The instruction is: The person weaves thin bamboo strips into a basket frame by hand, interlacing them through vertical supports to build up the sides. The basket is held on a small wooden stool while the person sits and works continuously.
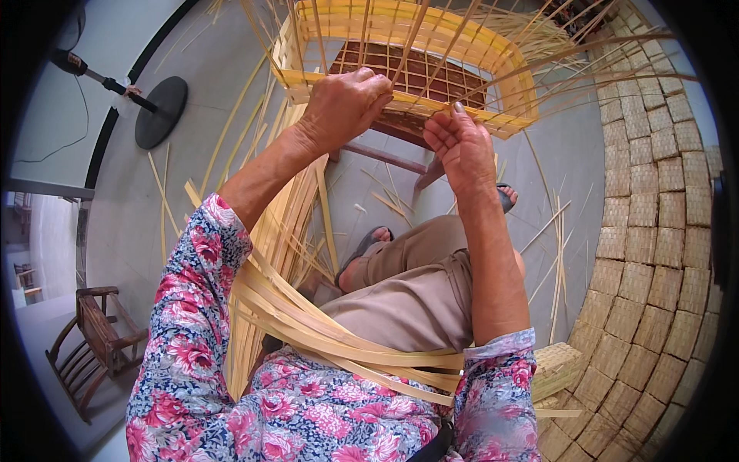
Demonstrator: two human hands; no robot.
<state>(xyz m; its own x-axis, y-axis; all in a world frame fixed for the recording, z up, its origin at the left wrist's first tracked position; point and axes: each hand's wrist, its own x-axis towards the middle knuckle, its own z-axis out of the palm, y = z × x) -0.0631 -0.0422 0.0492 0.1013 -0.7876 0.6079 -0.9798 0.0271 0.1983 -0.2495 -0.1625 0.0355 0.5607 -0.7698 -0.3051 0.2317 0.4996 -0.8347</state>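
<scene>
A half-woven yellow bamboo basket (pixel 514 85) sits in front of me at the top of the head view, its long upright splints sticking up and outward. My left hand (pixel 346 108) is closed over the basket's near side, fingers wrapped at the upper edge of a yellow strip. What lies under those fingers is hidden. Farther right, my right hand (pixel 464 150) is turned palm toward me, its thumb and forefinger pinching the same near side from below. The other fingers of that hand are curled. Through the open lattice a reddish-brown wooden stool (pixel 419 77) shows beneath the basket.
Long bamboo strips (pixel 339 339) lie across my lap, with more piled at my left. Loose splints (pixel 558 262) litter the grey floor. Stacked woven pieces (pixel 623 292) line the right side. A round black stand base (pixel 162 112) and a wooden chair (pixel 100 331) stand at left.
</scene>
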